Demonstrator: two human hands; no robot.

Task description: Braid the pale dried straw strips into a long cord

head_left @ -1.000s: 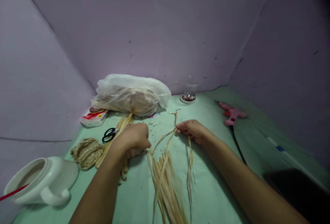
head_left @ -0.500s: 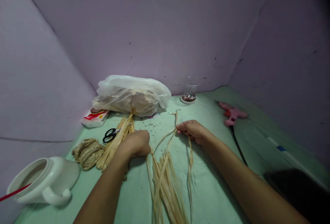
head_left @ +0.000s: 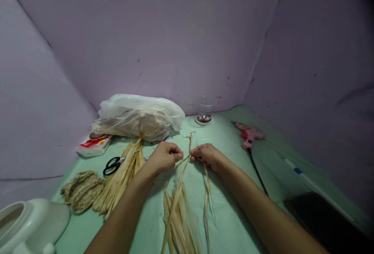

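A short narrow braid [head_left: 191, 143] of pale straw-coloured fibre stands out on the green tabletop, its top end bent to the left. My right hand [head_left: 207, 156] is closed, thumb and fingertips pinching the braid's lower end; a loose strand [head_left: 207, 191] hangs below that hand. Just to its left, my left hand [head_left: 167, 156] is closed with a pinch on another fibre strand [head_left: 181, 162] that leads from the braid. Below both hands lies a spread bundle of flat dried fibre strips [head_left: 178, 219], partly crossed by the strands.
At left are black-handled scissors [head_left: 112, 166], a second strip bundle [head_left: 119, 184], a coiled braided rope [head_left: 82, 191], a white pot [head_left: 43, 223] and a red-white packet [head_left: 95, 145]. Behind lie a plastic bag [head_left: 140, 115] and a bead cup [head_left: 203, 118]. A pink glue gun [head_left: 248, 134] and dark object [head_left: 324, 215] are right.
My left hand has moved up and right along the strands, close to my right hand. The right hand keeps its pinch on the braid. The camera view has shifted slightly.
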